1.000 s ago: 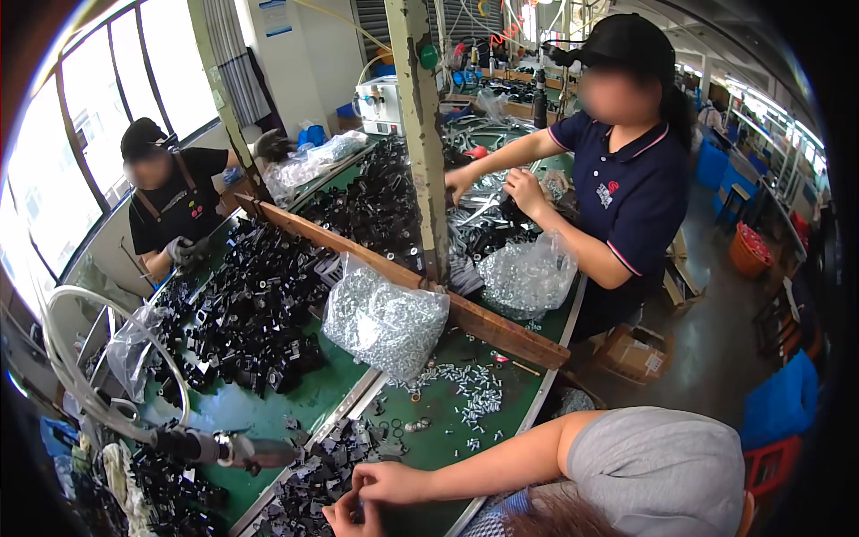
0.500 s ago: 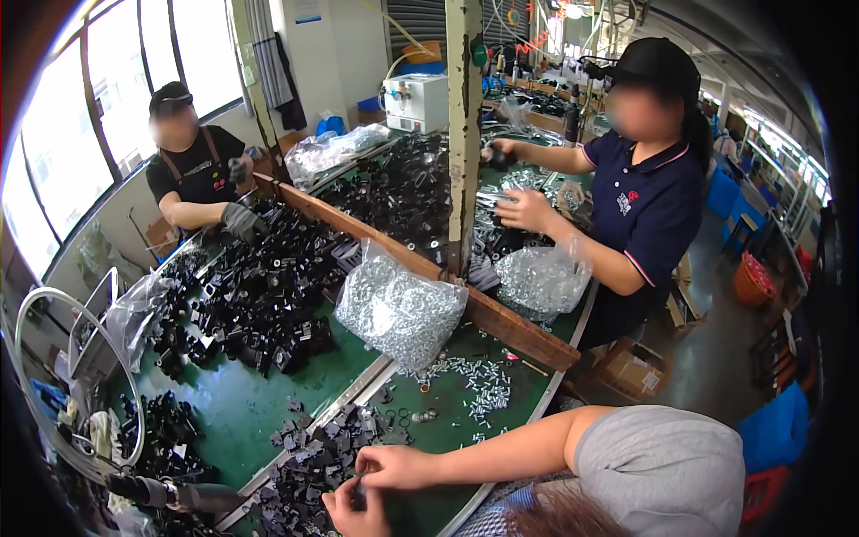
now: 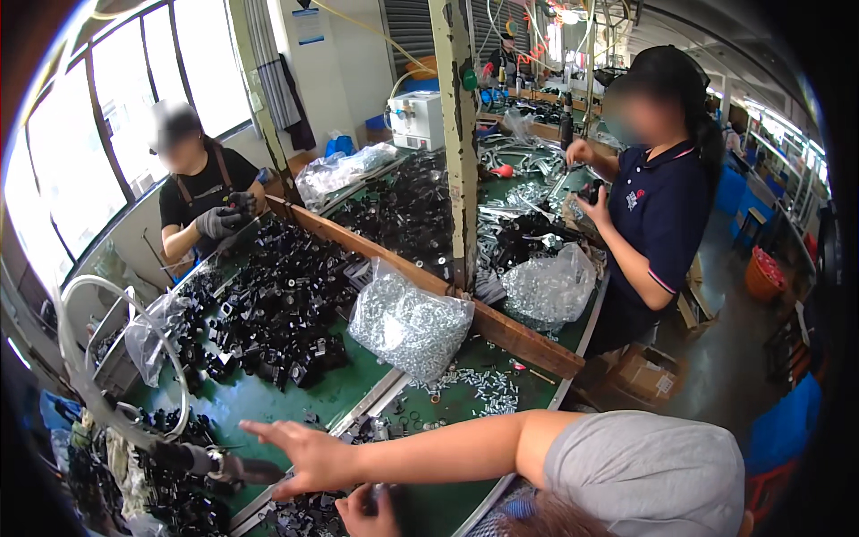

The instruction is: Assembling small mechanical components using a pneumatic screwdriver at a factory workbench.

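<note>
My right hand stretches left over the bench, fingers spread and empty, its thumb apart from the forefinger. Right by that open hand is a hose-fed power screwdriver with a dark, tube-shaped body; I cannot tell whether they touch. Low in the view, my left hand is closed on a small dark part, largely hidden by the fingers. Beneath both hands lies a heap of flat black metal pieces, partly covered by my right arm.
Small silver screws lie past my forearm, near a clear bag of metal parts against a wooden divider. A large pile of black parts covers the far left. Two people work across the bench beside a post.
My right hand has left the small part it pinched together with my left hand and reached left to the screwdriver, its fingers opening. The left hand stays low. The view has shifted slightly.
</note>
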Available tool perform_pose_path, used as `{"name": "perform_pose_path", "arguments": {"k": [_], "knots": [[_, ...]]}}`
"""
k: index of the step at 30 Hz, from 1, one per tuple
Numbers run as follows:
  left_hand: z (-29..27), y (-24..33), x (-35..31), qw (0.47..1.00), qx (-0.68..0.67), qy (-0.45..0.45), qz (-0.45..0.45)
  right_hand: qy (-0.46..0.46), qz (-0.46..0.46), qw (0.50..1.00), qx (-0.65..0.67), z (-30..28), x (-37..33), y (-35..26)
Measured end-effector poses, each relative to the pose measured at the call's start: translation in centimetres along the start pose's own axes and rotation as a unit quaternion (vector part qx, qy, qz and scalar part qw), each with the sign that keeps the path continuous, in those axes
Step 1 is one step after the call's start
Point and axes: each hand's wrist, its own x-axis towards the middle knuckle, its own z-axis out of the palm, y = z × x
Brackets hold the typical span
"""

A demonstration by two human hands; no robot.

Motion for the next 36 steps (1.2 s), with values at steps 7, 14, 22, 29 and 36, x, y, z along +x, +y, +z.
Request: {"name": "perform_pose_path", "arguments": {"k": [7, 14, 22, 29, 36], "knots": [[-0.9, 0.9, -1.4, 0.999, 0.035, 0.036, 0.000, 0.019, -0.011, 0.994, 0.110, 3.3, 0.7, 1.6], [-0.6, 1.3, 0.5, 0.996, 0.072, 0.059, 0.013, -0.001, 0.135, 0.946, 0.295, -4.7, 0.0, 2.3], [-0.4, -0.1, 0.3, 0.994, 0.085, 0.073, 0.010, -0.043, 0.165, 0.921, 0.349, -3.3, -2.9, -0.8], [-0.3, 0.4, -0.5, 0.995, 0.075, 0.063, 0.001, -0.049, 0.155, 0.922, 0.351, -3.3, -3.9, -0.7], [-0.3, 0.4, -0.1, 0.995, 0.077, 0.069, 0.008, -0.048, 0.163, 0.921, 0.350, -3.2, -3.7, -0.6]]}}
